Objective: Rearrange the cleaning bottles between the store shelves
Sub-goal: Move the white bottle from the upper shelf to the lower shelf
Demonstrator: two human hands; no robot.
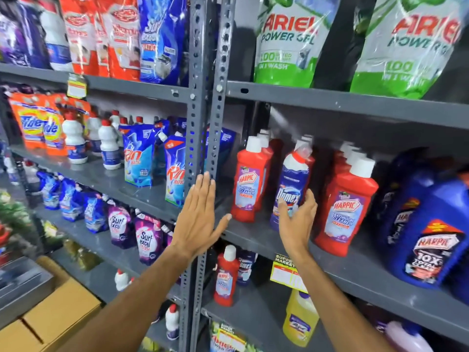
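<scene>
While both bare forearms reach up from the bottom edge, the grey slotted upright post [203,138] between the two shelving bays serves as the marker for everything else. Nearest the camera, the left hand [200,219] lies flat in front of that post, fingers straight and together, thumb spread toward the right, gripping nothing. Just right of the post, the right hand [298,222] is cupped against the lower body of the Domex bottle [291,189], its fingers curled loosely around the bottle's right side and the thumb on the label; whether the grasp is firm is hard to judge through the blur. That blue-and-white bottle stands tilted on the grey shelf [355,270] right of the post, between a front red Harpic bottle [250,184] nearer the post and a second red Harpic bottle [345,207] farther from it. Beyond those, farthest right of the post, sits a large blue Harpic jug [426,235]. Below this shelf, right of the post, a yellow bottle [300,318] stands under a yellow price tag [284,273]. Left of the post, blue Rin pouches [175,171] crowd the same-height shelf. Above, right of the post, green Ariel pouches [286,44] hang.
</scene>
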